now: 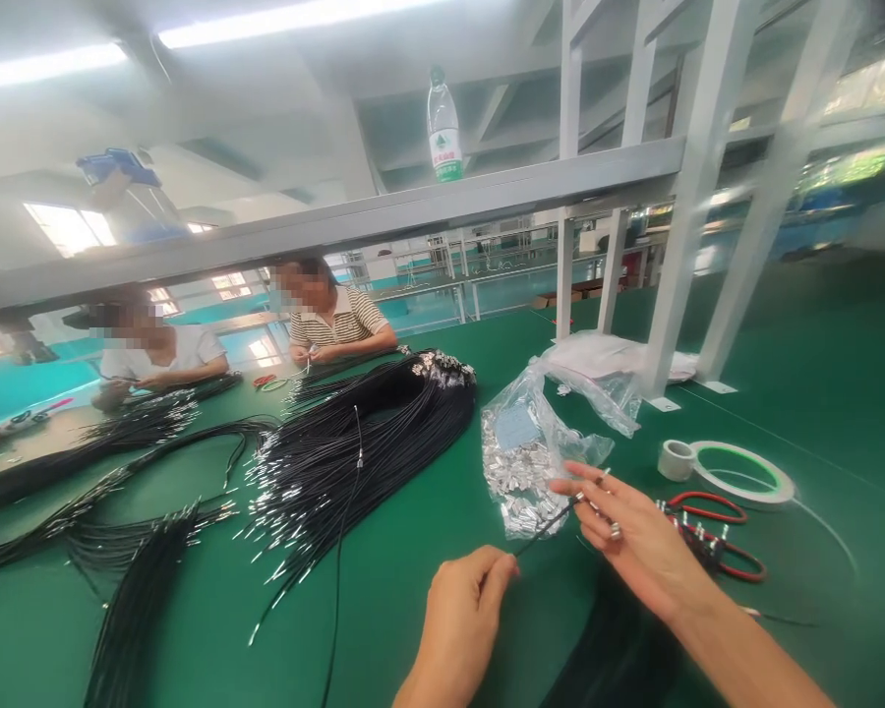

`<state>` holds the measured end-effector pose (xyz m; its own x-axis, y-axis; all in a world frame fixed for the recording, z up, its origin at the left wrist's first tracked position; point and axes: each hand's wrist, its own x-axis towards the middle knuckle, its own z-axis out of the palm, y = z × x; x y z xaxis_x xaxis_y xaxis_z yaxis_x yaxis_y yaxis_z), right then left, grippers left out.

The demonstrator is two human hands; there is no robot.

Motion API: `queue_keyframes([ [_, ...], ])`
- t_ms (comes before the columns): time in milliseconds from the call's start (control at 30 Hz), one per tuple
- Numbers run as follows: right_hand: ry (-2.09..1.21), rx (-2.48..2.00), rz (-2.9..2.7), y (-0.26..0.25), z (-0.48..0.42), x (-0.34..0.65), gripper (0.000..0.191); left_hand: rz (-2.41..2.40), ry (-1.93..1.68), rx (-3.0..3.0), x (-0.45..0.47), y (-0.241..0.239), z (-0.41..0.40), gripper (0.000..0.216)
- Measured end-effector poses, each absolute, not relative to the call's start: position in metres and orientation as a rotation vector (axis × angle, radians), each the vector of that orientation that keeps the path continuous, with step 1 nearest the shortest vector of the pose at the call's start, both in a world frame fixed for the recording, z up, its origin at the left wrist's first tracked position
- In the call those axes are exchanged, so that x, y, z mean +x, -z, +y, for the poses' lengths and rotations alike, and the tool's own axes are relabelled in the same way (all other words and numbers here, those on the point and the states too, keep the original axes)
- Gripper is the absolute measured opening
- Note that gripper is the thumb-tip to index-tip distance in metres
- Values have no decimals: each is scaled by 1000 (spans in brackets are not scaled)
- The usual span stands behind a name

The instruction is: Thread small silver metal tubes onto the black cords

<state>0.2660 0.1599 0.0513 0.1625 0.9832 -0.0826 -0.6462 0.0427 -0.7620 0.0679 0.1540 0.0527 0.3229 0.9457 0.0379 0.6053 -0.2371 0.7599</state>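
Observation:
My left hand (461,615) pinches a thin black wire (546,521) near its end, low in the middle of the view. My right hand (630,536) holds the wire's tip between thumb and fingers, with small silver metal pieces among the fingers. Just beyond both hands lies a clear plastic bag (531,442) full of small silver terminals. A large bundle of black wires with metal tips (354,452) spreads across the green table (818,393) to the left.
A roll of tape (741,472) and red-handled scissors (715,536) lie right of my right hand. More black wire bundles (133,580) lie at left. Two other people work across the table. White frame posts (678,246) stand behind; a bottle (443,128) stands on the shelf.

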Motion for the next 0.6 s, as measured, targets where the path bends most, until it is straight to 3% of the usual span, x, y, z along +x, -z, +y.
queue_keyframes([
  [300,-1517,-706,-263,-53,161,268,19,1427,-910,1742,55,-56,159,40],
  [467,-1563,-666,-191,-53,164,283,35,1417,-902,1722,50,-56,160,42],
  [600,-1524,-729,-294,-49,164,283,30,1390,-852,1767,53,-57,157,42],
])
